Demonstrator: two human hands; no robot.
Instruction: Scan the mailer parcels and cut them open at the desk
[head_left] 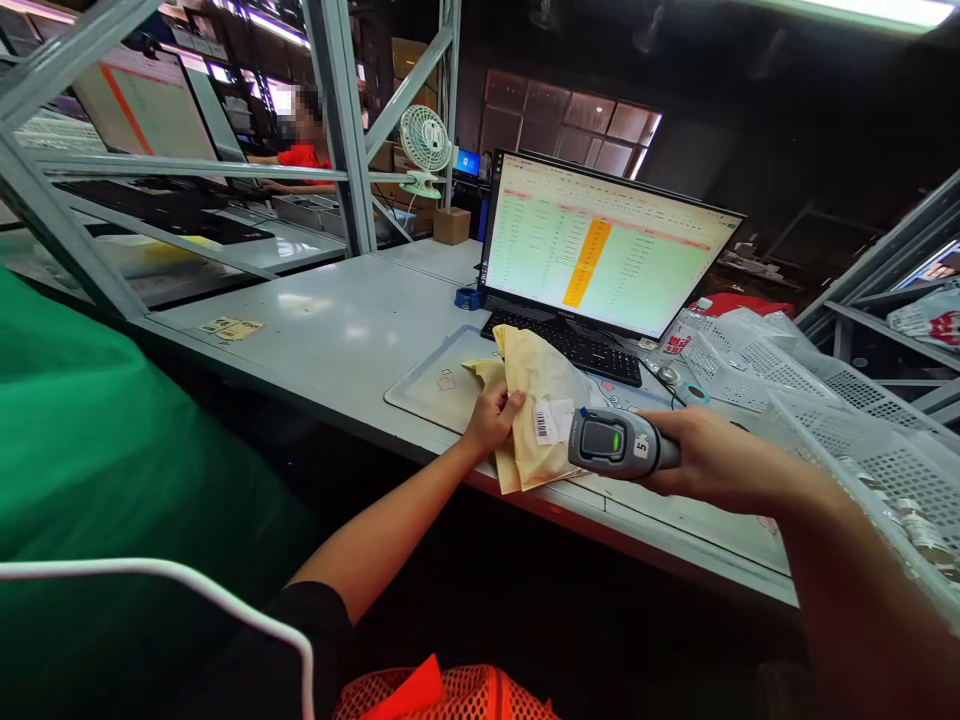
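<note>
My left hand (495, 415) is closed on the left side of a pale yellow mailing bag (536, 370), gripping it at the table's front edge. A white barcode label (553, 422) shows on the bag's face. Part of a second yellow bag or flap sticks out behind my fingers. In my right hand (705, 455) is a grey barcode scanner (611, 442), its head over the bag just right of the label. A green light glows on the scanner's top. The scanner's handle is mostly hidden inside my fist.
Behind the bag, a monitor (607, 245) and black keyboard (585, 350) stand on the white table (315, 330). White perforated baskets (840, 420) crowd the right side. Grey metal posts (341, 130) rise at left, near a green fan (425, 140). A person in red (306, 155) sits beyond.
</note>
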